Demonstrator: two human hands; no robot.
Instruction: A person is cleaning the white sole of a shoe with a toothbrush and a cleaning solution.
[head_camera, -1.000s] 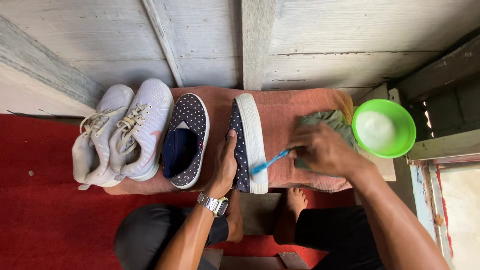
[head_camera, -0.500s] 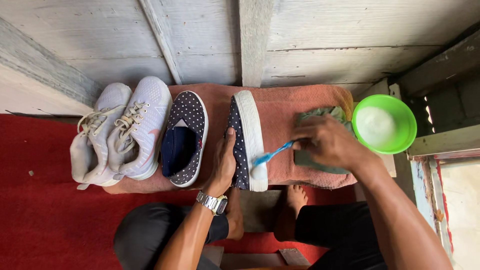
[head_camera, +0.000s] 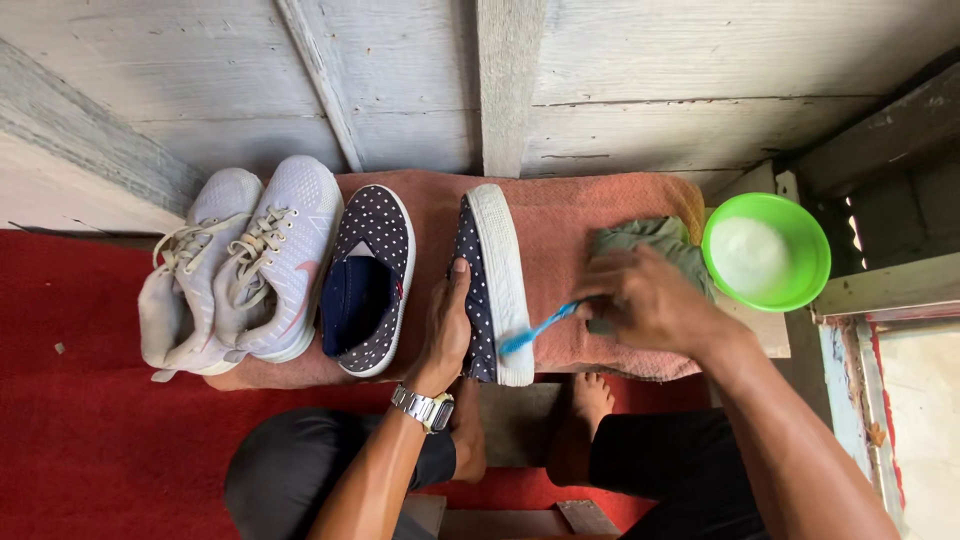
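Bare feet (head_camera: 575, 420) low, under edge of towel.
Left hand (head_camera: 445, 325), fingers curled, holds dark blue dotted slip-on shoe with white rubber sole (head_camera: 490, 285) tipped on side on pink towel (head_camera: 570, 225).
Right hand (head_camera: 645, 300), fingers closed round blue toothbrush (head_camera: 535, 330); bristles touch white sole near heel.
Step, I think: scrubbing sole. Next move needs steady shoe, small strokes along sole.
Second dotted shoe (head_camera: 368, 280), two white sneakers (head_camera: 245, 265) left.
Grey-green rag (head_camera: 650, 238) just beside green round bowl with white stuff (head_camera: 765, 250), far right.

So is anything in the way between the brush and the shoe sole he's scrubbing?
Nothing visible. The blue brush in the right hand already touches the white sole, which the left hand holds on its side.
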